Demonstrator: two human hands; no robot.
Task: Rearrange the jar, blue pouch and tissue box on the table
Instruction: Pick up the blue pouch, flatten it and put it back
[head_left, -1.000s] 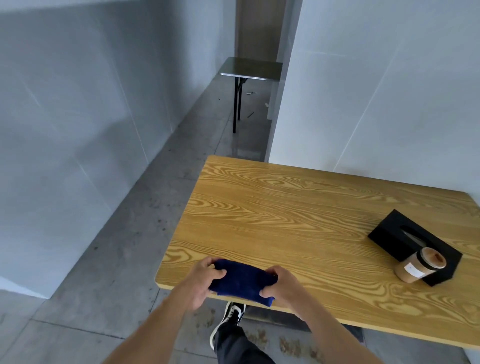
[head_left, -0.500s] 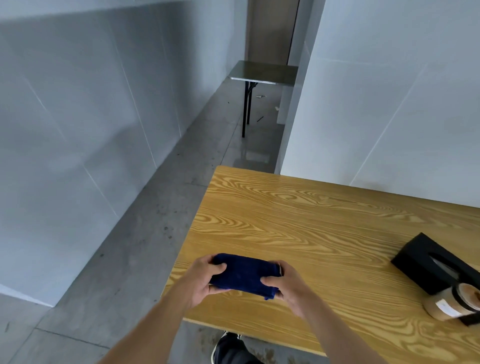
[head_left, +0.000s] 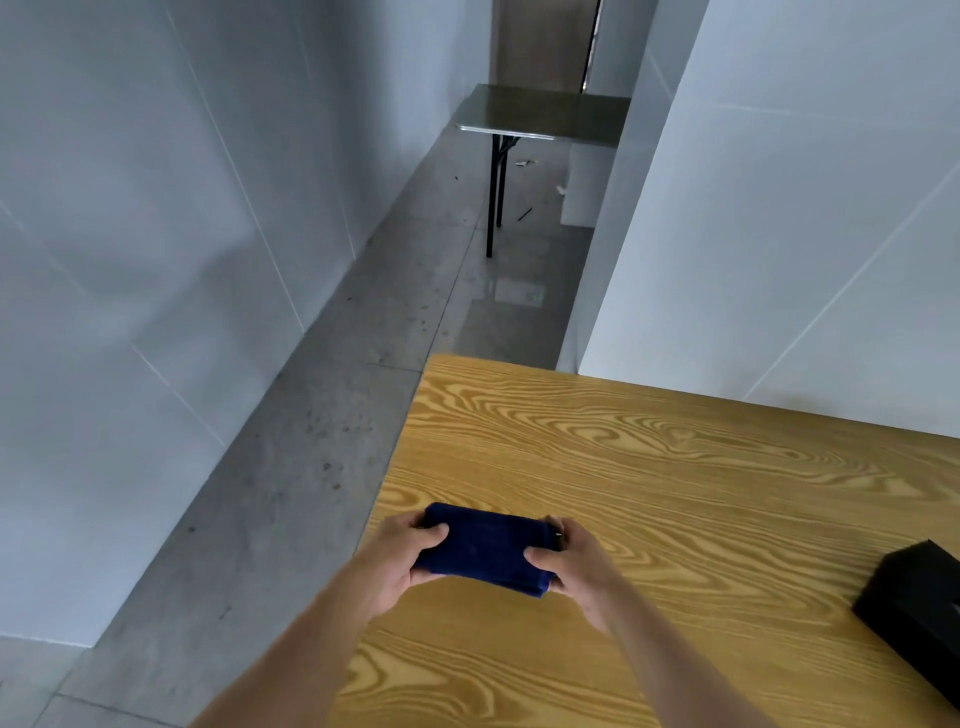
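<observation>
1. I see both of my hands on the blue pouch (head_left: 480, 552), which sits above the near left part of the wooden worktop (head_left: 675, 467), close to its left edge.
2. My left hand (head_left: 397, 561) grips the pouch's left end: the thumb lies curled over its top face and the fingers wrap underneath, out of my sight.
3. My right hand (head_left: 574, 564) grips the right end the same way, thumb on top near the front corner, fingers tucked under the far side.
4. The pouch lies roughly level and lengthwise between the two hands, its right end a little nearer to me. I cannot tell whether its underside touches the worktop or is held just off it.
5. A small dark bit, perhaps a zip pull, shows at the pouch's far right corner beside my right hand; it is too small to be sure.
6. The black tissue box (head_left: 914, 608) rests on the worktop at the right edge of my view, well apart from the pouch and only partly in frame.
7. Past the worktop's far left corner, a grey concrete floor (head_left: 332, 441) runs back between pale wall panels to a small dark-legged table (head_left: 540, 111) in the distance.
</observation>
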